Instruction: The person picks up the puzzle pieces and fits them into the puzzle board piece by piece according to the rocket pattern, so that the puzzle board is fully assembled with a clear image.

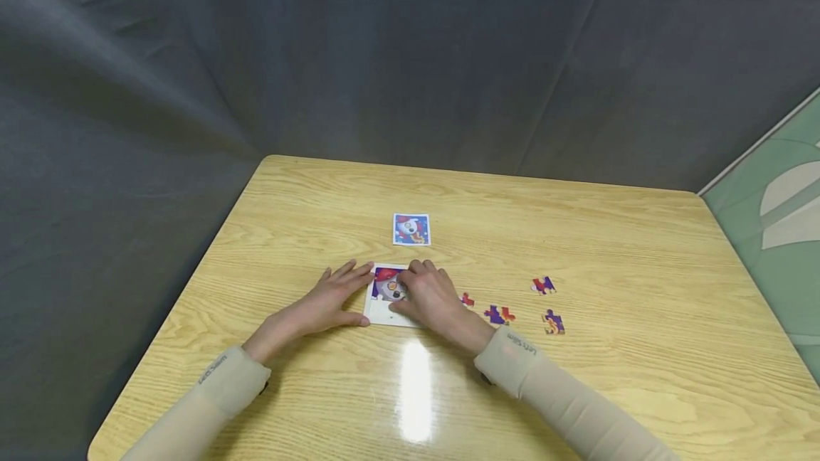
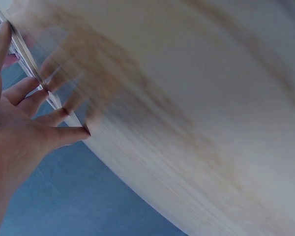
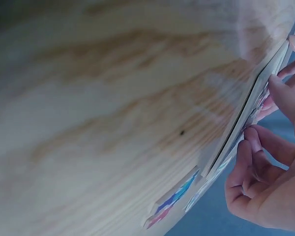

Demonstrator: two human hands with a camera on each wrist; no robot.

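A square white puzzle tray (image 1: pixel 379 314) lies on the table, its upper left filled with picture pieces (image 1: pixel 388 283) of a grey animal in a red hat. Along the tray's left edge my left hand (image 1: pixel 329 301) rests with fingers spread, fingertips and thumb touching the rim. Over the tray's right part lies my right hand (image 1: pixel 434 299), its fingers bent and its thumb down on the surface. In the right wrist view, the right hand's fingertips (image 3: pixel 250 133) meet the tray's top. Whether a puzzle piece is between them is hidden.
Right of the tray lie several loose puzzle pieces: a red one (image 1: pixel 468 299) by the right wrist, purple-orange ones (image 1: pixel 498 315), and two farther right, one upper (image 1: pixel 543 285), one lower (image 1: pixel 554 322). Behind the tray lies a picture card (image 1: pixel 411 230). Dark curtain (image 1: pixel 410 55) hangs beyond the wooden table (image 1: pixel 628 255).
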